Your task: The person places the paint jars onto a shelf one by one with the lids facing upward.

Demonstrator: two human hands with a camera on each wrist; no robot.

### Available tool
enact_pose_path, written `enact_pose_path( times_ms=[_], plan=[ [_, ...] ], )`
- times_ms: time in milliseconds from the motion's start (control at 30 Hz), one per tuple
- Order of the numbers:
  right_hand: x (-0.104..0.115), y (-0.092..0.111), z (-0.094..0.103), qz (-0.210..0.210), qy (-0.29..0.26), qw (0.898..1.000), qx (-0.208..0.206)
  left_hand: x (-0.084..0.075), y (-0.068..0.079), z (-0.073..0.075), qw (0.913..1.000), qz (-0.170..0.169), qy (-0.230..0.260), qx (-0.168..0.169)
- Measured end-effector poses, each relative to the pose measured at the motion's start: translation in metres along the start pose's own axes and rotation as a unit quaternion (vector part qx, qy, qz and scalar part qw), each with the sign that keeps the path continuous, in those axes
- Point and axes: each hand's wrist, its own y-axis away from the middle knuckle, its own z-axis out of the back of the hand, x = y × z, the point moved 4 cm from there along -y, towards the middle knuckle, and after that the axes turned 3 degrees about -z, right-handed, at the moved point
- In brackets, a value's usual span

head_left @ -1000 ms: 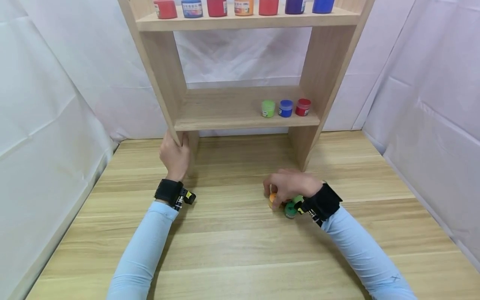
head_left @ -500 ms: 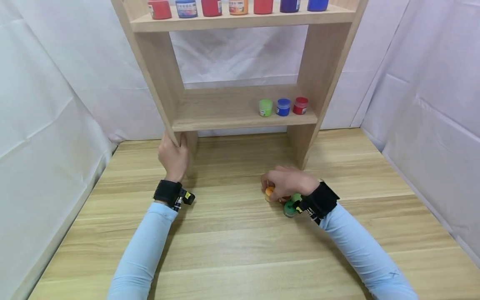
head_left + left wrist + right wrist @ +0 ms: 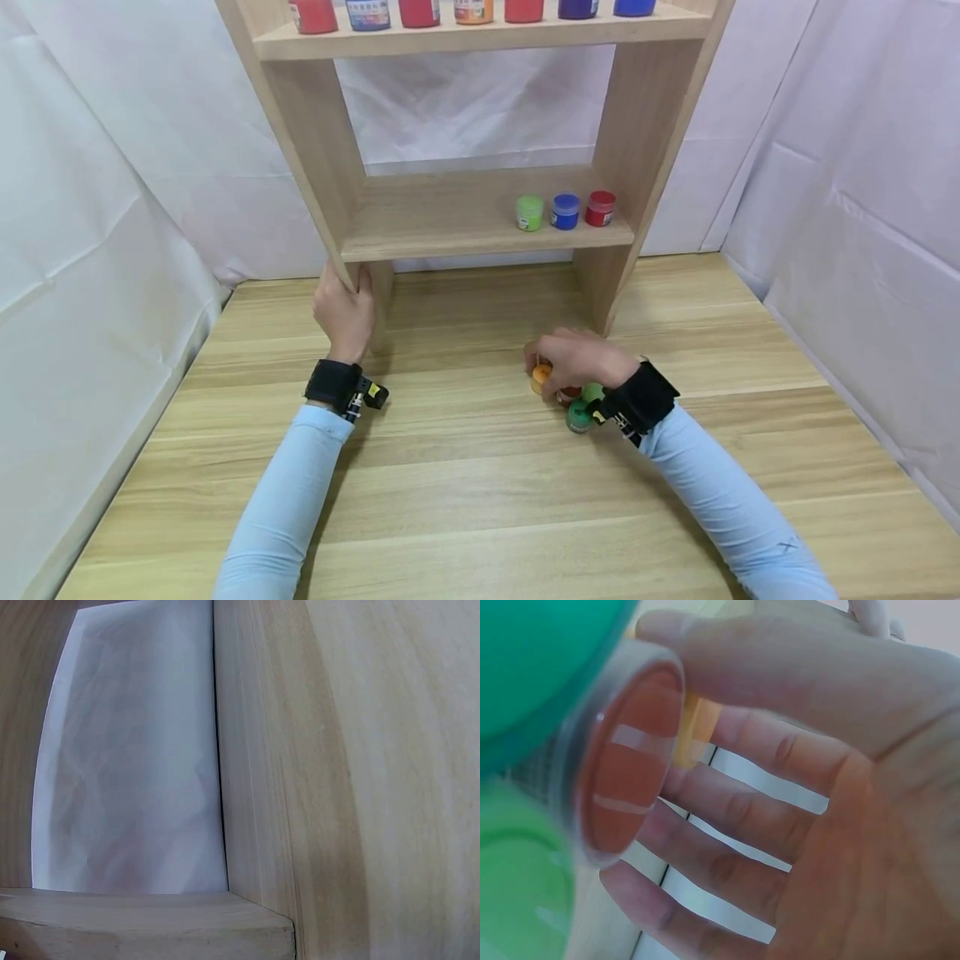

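At the left, my left hand [image 3: 345,317] grips the lower part of the wooden shelf's left side panel [image 3: 318,179]; its fingers are partly hidden behind the panel. By the foot of the right panel, my right hand [image 3: 577,358] pinches an orange paint jar [image 3: 542,379] between thumb and fingers. Close under that hand stand a brownish-red jar [image 3: 567,397], a dark green jar [image 3: 579,418] and a light green jar [image 3: 592,393]. In the right wrist view the brownish-red jar [image 3: 630,765] partly covers the orange jar [image 3: 697,731].
The middle shelf board [image 3: 435,218] bears a light green jar [image 3: 529,213], a blue jar [image 3: 566,212] and a red jar [image 3: 600,208] at its right end. Several paint jars line the upper board [image 3: 480,40]. White cloth [image 3: 90,208] hangs around the wooden table [image 3: 450,500].
The orange jar, with my right hand on it, has shifted slightly away from me, and more of the brownish-red jar shows. My left hand keeps its grip on the panel.
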Motion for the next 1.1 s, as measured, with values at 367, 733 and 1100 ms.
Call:
enact_pose_path(
  times_ms=[367,733,1100],
  plan=[
    [-0.008,-0.003,0.001,0.003,0.004,1.000,-0.007,0.001,0.002,0.002,0.9999,0.013,0.003,0.004],
    [-0.009,-0.001,0.007,0.020,0.007,0.999,-0.042,0.000,0.000,-0.001,0.9999,0.007,0.010,0.004],
    [-0.004,0.006,0.020,0.082,-0.012,0.988,-0.130,0.000,0.001,-0.001,0.9999,0.007,0.006,0.007]
  ],
)
